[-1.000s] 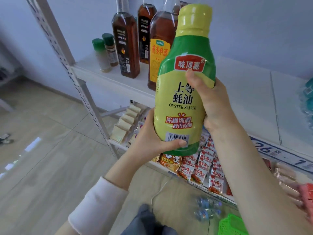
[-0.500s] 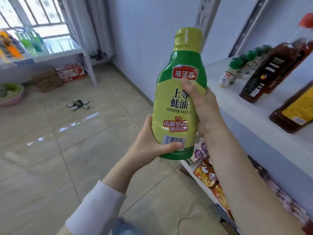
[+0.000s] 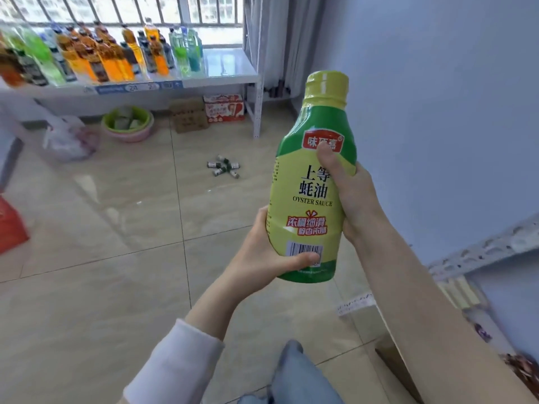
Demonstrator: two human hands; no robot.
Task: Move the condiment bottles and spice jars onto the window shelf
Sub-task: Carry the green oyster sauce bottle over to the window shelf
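Oyster sauce bottle is upright at centre right of frame, carried in both hands. Left hand cups the base, thumb across the barcode. Right hand wraps the upper body, thumb on the label.

Window shelf is at upper left, well apart. Drink bottles crowd most of it, with a bare patch at its right end.

Judgement: carry upright with the base supported, set down on the bare patch, release the upper hand last.

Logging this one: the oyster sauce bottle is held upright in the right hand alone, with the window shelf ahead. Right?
Not alone: the head view shows the left hand gripping the base of the oyster sauce bottle too, while the right hand holds its middle. The rest stands.
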